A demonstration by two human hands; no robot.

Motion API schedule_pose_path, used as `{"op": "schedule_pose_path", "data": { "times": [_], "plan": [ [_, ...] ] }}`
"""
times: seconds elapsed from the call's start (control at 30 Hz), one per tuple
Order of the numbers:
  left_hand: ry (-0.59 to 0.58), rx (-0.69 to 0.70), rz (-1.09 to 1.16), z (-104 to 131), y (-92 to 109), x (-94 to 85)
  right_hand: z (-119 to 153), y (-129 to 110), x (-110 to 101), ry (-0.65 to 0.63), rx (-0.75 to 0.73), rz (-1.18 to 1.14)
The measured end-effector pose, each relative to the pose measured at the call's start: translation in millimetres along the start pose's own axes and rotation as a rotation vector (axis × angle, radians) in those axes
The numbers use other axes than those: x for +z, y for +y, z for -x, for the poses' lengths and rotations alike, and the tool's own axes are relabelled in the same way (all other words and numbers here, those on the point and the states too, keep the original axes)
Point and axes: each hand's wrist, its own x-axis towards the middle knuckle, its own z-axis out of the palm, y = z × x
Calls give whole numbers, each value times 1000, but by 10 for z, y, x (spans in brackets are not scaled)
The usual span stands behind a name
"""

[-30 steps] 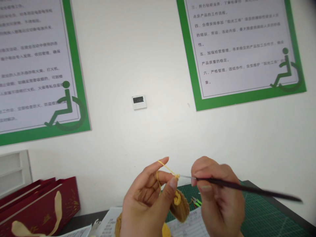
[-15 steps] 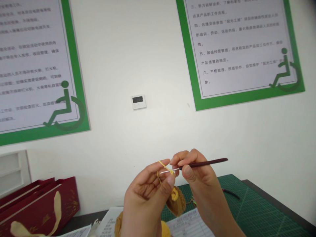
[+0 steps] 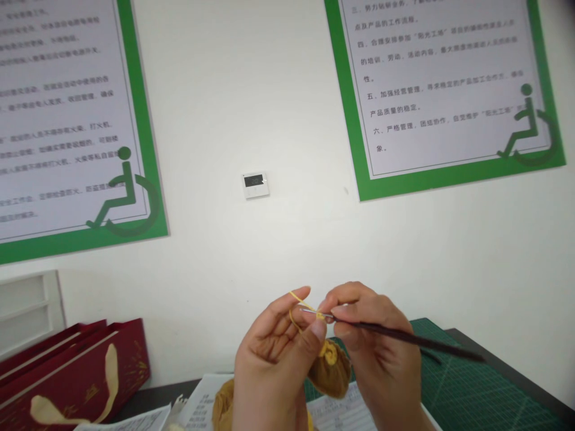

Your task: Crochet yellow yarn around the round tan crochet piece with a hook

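Note:
My left hand (image 3: pixel 281 353) pinches a small crochet piece (image 3: pixel 331 365), brown with yellow stitching, near its yellow top edge. Yellow yarn (image 3: pixel 297 296) runs over the raised left index finger. In my right hand (image 3: pixel 380 335) is a crochet hook (image 3: pixel 417 339) with a dark handle, gripped between thumb and fingers. Its metal tip passes by the yellow stitches at the left fingertips and points left; whether it sits inside a loop I cannot tell. A brown ball of yarn (image 3: pixel 223 407) shows partly behind my left wrist.
Printed papers (image 3: pixel 344 410) lie under my hands, partly on a green cutting mat (image 3: pixel 462 383). Dark red gift bags (image 3: pixel 90 371) stand at the left. Behind the table is a white wall with a thermostat (image 3: pixel 256 185) and green-framed posters (image 3: pixel 365 190).
The hook's handle has swung from pointing slightly up to tilting down toward the right. My right hand has rolled with it, and the crochet piece hangs slightly farther right.

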Motion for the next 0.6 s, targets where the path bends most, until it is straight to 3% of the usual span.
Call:
{"op": "schedule_pose_path", "data": {
  "times": [0.1, 0.17, 0.33, 0.6],
  "plan": [
    [-40, -1, 22, 41, -8, 20, 21, -54, -73, -36, -146, 259],
    [-100, -91, 39, 53, 6, 11, 38, -63, -112, -2, -168, 268],
    [-173, -328, 30, 15, 88, -72, 37, 29, -102, -30, -107, -42],
    [-236, -277, 19, -18, 150, -133, 34, -33, -42, 24, 169, -379]
  ]
}}
